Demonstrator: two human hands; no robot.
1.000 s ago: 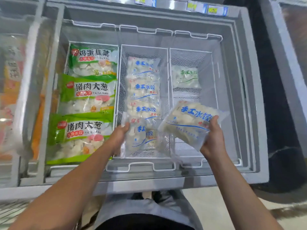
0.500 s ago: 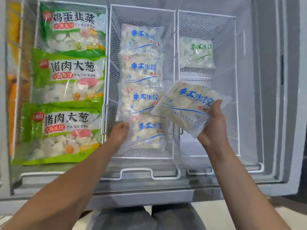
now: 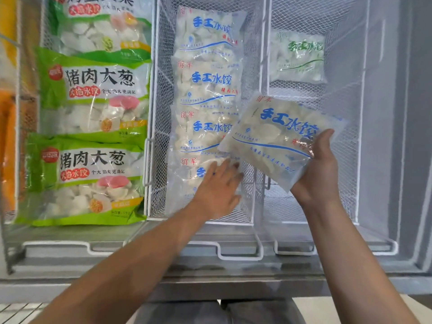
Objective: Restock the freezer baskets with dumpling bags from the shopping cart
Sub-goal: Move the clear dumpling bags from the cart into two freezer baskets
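1. Three white wire baskets sit side by side in the grey chest freezer [image 3: 395, 136].
2. Left basket [image 3: 149, 160]: green bags [image 3: 91, 94] printed 猪肉大葱.
3. Middle basket [image 3: 161, 127]: four clear bags [image 3: 208, 85] printed 手工水饺 in blue.
4. Right basket [image 3: 357, 136]: one green-lettered bag [image 3: 297, 57] at its far end.
5. Right hand [image 3: 320, 174] grips a blue-lettered dumpling bag [image 3: 275, 141] above the middle/right divider.
6. Left hand [image 3: 217, 188], fingers spread, rests flat on the nearest middle-basket bag [image 3: 187, 174].
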